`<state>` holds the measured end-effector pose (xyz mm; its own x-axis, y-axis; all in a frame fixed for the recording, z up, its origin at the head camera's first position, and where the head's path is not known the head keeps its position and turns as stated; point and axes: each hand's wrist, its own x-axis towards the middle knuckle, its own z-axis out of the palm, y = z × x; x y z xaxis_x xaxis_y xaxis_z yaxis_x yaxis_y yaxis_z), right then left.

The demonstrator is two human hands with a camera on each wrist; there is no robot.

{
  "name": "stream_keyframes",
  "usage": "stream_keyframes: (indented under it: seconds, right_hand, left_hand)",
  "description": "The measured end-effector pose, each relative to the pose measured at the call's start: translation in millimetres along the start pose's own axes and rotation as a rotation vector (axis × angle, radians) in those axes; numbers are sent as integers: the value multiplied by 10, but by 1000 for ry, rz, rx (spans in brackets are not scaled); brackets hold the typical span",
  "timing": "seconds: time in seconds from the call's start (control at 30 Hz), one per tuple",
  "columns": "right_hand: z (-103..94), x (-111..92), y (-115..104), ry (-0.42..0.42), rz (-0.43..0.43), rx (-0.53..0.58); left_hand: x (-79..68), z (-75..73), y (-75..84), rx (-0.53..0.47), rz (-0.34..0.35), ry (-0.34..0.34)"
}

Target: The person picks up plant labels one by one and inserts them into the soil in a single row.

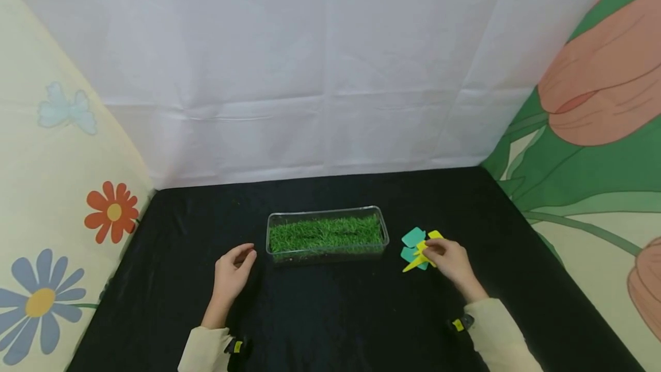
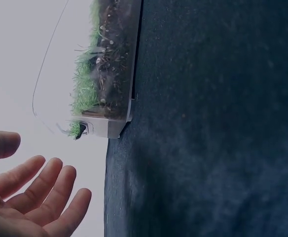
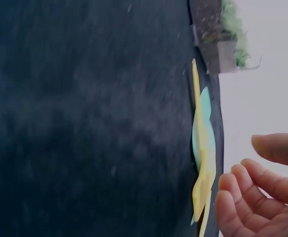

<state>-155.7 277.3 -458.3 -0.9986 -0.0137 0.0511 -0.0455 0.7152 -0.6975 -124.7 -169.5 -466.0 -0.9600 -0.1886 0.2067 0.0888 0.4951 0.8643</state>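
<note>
creased white backdrop [image 1: 320, 62] | black cloth [image 1: 330, 320] | left: red flower [image 1: 113, 212], blue flower [image 1: 40, 303], pale butterfly [image 1: 67, 111] | right: pink tulip [image 1: 609, 79]

Grass [image 1: 330, 233] in tray [image 1: 325, 256], tags [image 1: 421, 247] right, apparently overlapping

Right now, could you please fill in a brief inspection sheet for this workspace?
Surface: black cloth, lightly rumpled.
Job's things: clear tray of green grass; to its right, teal tags and yellow tags overlapping in a pile.
Clutter: nothing seen.
Hands: left hand beside the tray, holding nothing; right hand at the tags, fingers and thumb apart, contact unclear.
Cables: nothing seen.
Surroundings: white backdrop behind; floral panels either side.
</note>
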Motion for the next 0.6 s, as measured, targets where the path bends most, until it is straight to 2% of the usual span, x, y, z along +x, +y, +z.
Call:
stream_keyframes:
  seconds: [0.2, 0.37, 0.6]
  right_hand:
    - [-16, 28, 61, -21, 20, -101]
    - [-34, 54, 81, -59, 61, -156]
    - [-58, 79, 84, -91, 76, -221]
  left_hand:
    - [-3, -8, -8, -7, -11, 2]
    - [-6, -13, -10, -26, -29, -7]
    - [-3, -24, -9, -31, -29, -5]
